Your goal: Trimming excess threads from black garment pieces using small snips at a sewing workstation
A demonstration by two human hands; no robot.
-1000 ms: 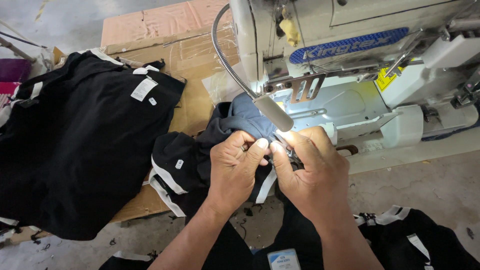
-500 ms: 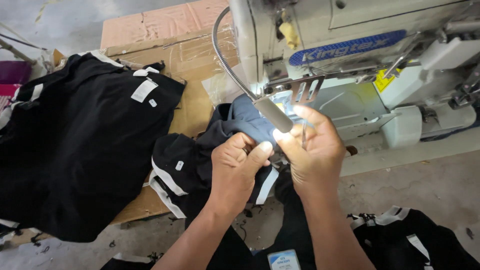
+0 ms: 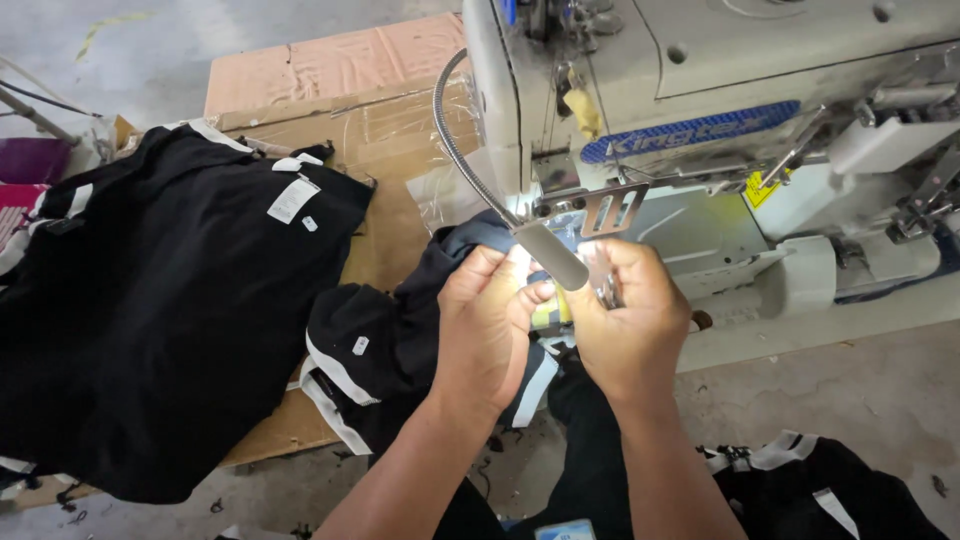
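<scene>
Head camera, looking down. Behind and above the grip stands a pale sewing machine (image 3: 720, 60), its arm reaching over the spot where the fingers meet. Well to the left of the grip lies a heap of black clothes (image 3: 150, 330) with white trim, spread over flattened cardboard (image 3: 330, 70). The grey table (image 3: 850, 400) runs off to the right of the grip.

The black garment (image 3: 400, 350) being worked hangs from the grip down and to the left, with its front edge drawn up towards the needle area. A bendy lamp (image 3: 550, 255) crosses just over the fingertips and lights them hard.

The left hand (image 3: 485, 325) is closed on the garment, thumb and fingers pinching its edge just under the lamp head. The right hand (image 3: 630, 330) sits touching it, fingers curled in towards the same spot. The glare hides whether they clamp cloth, so I cannot tell.

The step in hand looks like lining up the garment's edge at the needle before stitching. A next move would call for a flat, even edge, both hands steady, and fingertips kept just clear of the needle.
</scene>
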